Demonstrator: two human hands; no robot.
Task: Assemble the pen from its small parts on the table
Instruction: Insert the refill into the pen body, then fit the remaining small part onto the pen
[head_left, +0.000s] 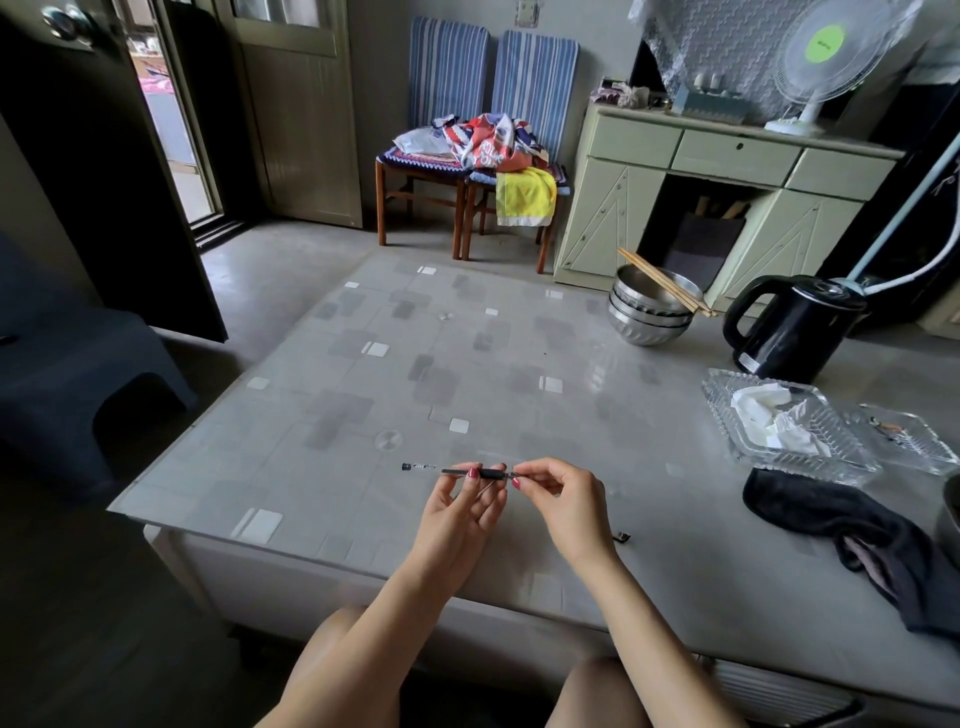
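A slim pen barrel (431, 468) with a black end plug on its left and a black rubber grip lies level just above the table (363, 374). My left hand (457, 512) pinches it around the black grip. My right hand (558, 499) pinches the pen's metal tip end (511, 474) at the barrel's right end. A small dark pen part (622, 537) lies on the table just right of my right wrist.
Stacked steel bowls (649, 312) with chopsticks and a black kettle (789, 327) stand at the back right. Glass trays (789, 426) with tissue and a dark cloth (852, 530) lie at the right. A dark stool (78, 374) stands left of the table.
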